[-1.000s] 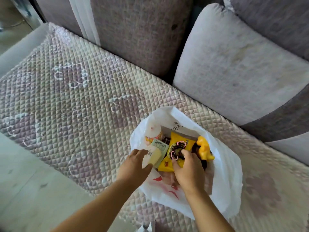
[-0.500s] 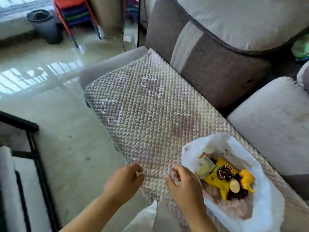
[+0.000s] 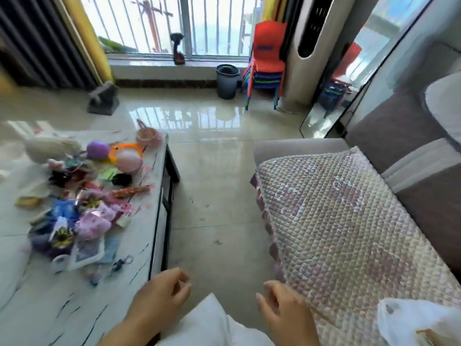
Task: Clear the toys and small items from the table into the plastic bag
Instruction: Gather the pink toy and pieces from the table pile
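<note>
Hands first: both hover low in front of the person, bare and holding nothing. The left hand [image 3: 159, 299] hangs above the near corner of the table [image 3: 62, 310], fingers loosely curled with thumb and fingertips apart. The right hand [image 3: 284, 308] is spread a little, fingers bent, at the near front edge of the quilted sofa cover [image 3: 349, 221]; whether it touches the cover I cannot tell. Between the two wrists sits a fold of white cloth [image 3: 212, 325], at the bottom of the view.

Right of the right hand, at the lower corner, lies the plastic bag [image 3: 411, 318] on the sofa cover, white and open, with a scrap of something coloured showing at its mouth; most of it is cut off by the edge.

Left of and beyond the left hand, the pale marbled table carries the pile of toys [image 3: 79, 201], blurred by motion: purple and blue bits in the near part, a pink egg-shaped toy [image 3: 128, 162] and a purple ball [image 3: 97, 151] further off, a white plush [image 3: 50, 147] to their left and a small pink basket [image 3: 148, 137] at the far corner. A dark keyring-like thing [image 3: 122, 262] lies nearest the left hand.

Between the hands and beyond them stretches glossy tiled floor [image 3: 212, 151]. Far across it stand a dark bin [image 3: 227, 81] and a stack of coloured plastic chairs [image 3: 267, 63] under the barred window [image 3: 174, 23].
</note>
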`<action>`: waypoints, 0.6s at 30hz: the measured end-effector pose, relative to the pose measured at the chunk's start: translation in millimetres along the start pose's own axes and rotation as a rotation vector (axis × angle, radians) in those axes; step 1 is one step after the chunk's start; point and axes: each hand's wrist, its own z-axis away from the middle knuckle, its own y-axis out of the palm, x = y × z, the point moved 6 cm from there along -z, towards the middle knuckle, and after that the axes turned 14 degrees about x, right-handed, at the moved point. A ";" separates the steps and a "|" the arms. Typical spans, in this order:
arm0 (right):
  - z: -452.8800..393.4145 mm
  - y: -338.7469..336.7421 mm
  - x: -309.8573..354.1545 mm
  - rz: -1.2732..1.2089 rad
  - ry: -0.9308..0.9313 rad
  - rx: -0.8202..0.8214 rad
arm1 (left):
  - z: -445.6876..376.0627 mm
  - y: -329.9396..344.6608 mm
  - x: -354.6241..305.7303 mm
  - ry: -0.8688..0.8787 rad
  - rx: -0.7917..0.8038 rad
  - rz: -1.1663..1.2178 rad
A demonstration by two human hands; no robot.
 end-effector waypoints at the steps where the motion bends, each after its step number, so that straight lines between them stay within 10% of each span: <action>1: -5.4 11.7 20.7 0.023 -0.029 0.030 | 8.2 -12.5 22.7 -0.026 -0.026 0.021; 18: -82.7 167.5 225.3 0.305 -0.452 0.495 | 99.3 -53.2 246.5 -0.449 -0.337 0.445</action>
